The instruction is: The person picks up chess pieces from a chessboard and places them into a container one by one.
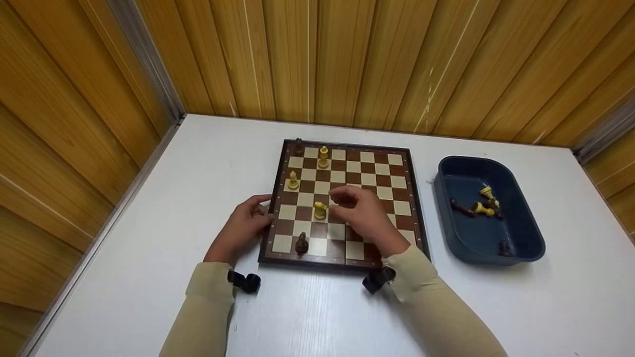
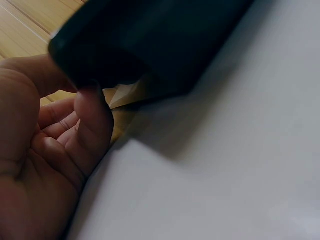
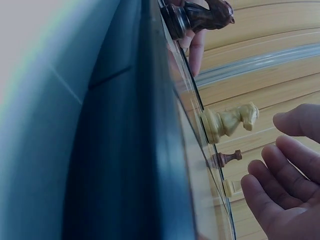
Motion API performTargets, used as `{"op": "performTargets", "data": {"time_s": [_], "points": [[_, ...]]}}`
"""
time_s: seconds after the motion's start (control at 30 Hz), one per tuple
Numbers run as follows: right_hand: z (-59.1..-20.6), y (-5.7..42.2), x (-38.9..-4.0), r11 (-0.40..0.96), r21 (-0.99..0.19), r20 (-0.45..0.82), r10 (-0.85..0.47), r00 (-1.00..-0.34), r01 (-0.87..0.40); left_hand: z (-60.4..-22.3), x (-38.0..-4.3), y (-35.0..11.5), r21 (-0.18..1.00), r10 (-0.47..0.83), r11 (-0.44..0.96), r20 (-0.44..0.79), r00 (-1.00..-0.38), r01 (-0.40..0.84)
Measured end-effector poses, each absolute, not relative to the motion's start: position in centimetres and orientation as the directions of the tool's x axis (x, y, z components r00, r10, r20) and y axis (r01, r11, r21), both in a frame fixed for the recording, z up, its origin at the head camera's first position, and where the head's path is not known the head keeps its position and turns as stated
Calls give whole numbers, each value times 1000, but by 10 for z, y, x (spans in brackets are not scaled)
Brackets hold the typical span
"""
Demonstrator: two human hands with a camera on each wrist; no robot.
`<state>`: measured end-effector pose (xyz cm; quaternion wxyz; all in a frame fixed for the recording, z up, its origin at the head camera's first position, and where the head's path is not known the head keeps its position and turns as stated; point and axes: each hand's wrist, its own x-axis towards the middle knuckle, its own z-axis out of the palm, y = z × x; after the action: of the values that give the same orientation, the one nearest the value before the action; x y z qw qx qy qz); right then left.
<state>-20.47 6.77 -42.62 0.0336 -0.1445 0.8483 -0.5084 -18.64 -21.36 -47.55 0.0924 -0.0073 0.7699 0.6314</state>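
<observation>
A chessboard (image 1: 354, 252) lies flat on the table with a few pieces standing on it. My right hand (image 1: 361, 210) hovers over its middle, thumb and fingers apart and nothing between them. Just left of those fingertips stands a pale yellow knight (image 1: 320, 210); the right wrist view shows a gap between this knight (image 3: 227, 122) and my right hand (image 3: 287, 185). My left hand (image 1: 243, 223) rests at the board's left edge, fingers loosely bent. In the left wrist view, the thumb (image 2: 92, 117) meets the board's dark edge (image 2: 150, 45).
A dark knight (image 1: 301, 244) stands near the board's front left. Further back are two pale pieces, one (image 1: 293, 181) near the left edge and a taller one (image 1: 323, 156), plus a dark piece (image 1: 298, 147) in the corner. Right of the board, a blue bin (image 1: 449, 233) holds several fallen pieces.
</observation>
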Motion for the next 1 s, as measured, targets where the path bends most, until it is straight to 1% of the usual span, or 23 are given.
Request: {"op": "performTargets", "data": {"time_s": [0.63, 0.9, 1.0], "points": [[-433, 50, -204, 431, -876, 69, -332, -941, -216, -475, -187, -215, 965, 107, 249, -116, -987, -86], [-435, 46, -204, 441, -885, 6, -314, -949, -152, -476, -187, -214, 970, 116, 219, -130, -985, -103], [-435, 46, -204, 447, -883, -3, -307, -952, -141, -469, -185, -213, 969, 120, 219, -144, -982, -115]]}}
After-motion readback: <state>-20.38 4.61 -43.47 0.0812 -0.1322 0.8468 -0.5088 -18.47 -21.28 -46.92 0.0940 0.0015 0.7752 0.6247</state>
